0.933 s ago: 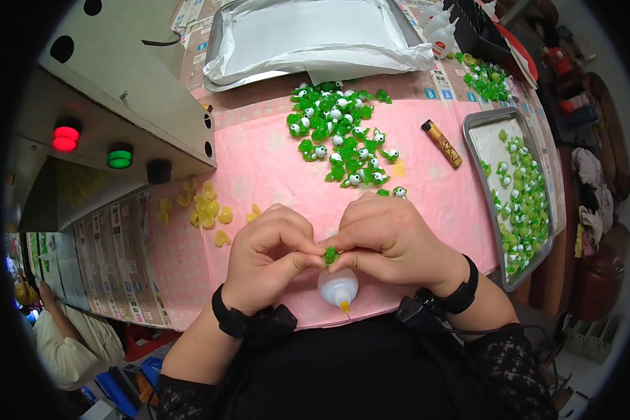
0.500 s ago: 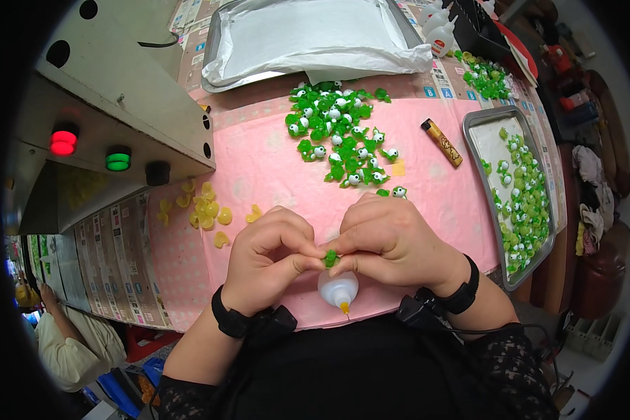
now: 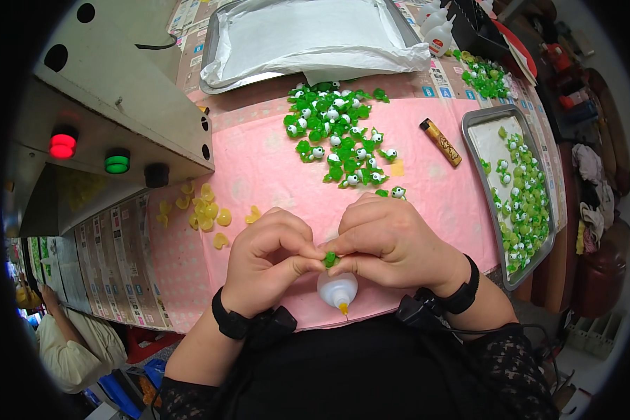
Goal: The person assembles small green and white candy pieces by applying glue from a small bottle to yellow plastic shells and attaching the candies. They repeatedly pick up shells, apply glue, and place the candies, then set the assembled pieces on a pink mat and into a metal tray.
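Between my fingertips I hold one small green plastic piece [image 3: 330, 260], pinched from both sides. My left hand [image 3: 276, 246] grips it with thumb and forefinger; my right hand [image 3: 392, 239] does the same from the other side. Fingers cover most of the piece. Just below it, near the table's front edge, a white squeeze bottle [image 3: 338, 290] lies with its yellow needle tip toward me. Beyond my hands spreads a heap of green figures with white eyeballs [image 3: 334, 115]. Several yellow translucent pieces [image 3: 205, 210] lie left of my left hand.
A metal tray [image 3: 525, 276] with many green pieces stands right, beside a lighter [image 3: 441, 143]. At the back is a paper-lined tray [image 3: 315, 42], with squeeze bottles [image 3: 439, 38] nearby. A grey machine [image 3: 133, 105] with lit buttons overhangs the left. Another person's sleeve [image 3: 66, 353] shows lower left.
Almost nothing differs. Both hands keep the same pinch on the green piece, and the whole view has shifted very slightly.
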`<state>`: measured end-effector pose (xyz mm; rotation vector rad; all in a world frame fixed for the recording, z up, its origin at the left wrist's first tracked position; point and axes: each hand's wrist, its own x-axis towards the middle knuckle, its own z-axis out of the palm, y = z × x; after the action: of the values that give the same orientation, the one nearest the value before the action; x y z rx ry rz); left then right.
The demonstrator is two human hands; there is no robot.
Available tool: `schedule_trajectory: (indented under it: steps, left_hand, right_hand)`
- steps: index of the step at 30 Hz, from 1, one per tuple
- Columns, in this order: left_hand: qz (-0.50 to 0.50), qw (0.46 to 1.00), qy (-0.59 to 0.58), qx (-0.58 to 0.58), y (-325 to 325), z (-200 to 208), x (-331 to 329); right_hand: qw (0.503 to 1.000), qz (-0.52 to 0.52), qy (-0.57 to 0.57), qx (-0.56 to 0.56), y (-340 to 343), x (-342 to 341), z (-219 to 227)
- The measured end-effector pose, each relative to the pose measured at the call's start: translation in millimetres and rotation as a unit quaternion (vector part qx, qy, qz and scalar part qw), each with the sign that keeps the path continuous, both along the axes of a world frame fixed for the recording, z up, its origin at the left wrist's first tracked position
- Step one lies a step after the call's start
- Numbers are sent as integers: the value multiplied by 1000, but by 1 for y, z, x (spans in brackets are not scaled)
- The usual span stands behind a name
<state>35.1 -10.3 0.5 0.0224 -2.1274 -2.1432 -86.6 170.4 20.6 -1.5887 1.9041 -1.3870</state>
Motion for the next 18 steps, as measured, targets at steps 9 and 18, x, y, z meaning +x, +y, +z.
schedule_trajectory:
  steps: [9, 18]
  left_hand:
    - [16, 998, 16, 60, -2, -3, 0]
    - [20, 996, -1, 86, -3, -2, 2]
  right_hand:
    - [998, -52, 35, -28, -6, 5, -3]
    - [993, -71, 75, -52, -8, 8, -3]
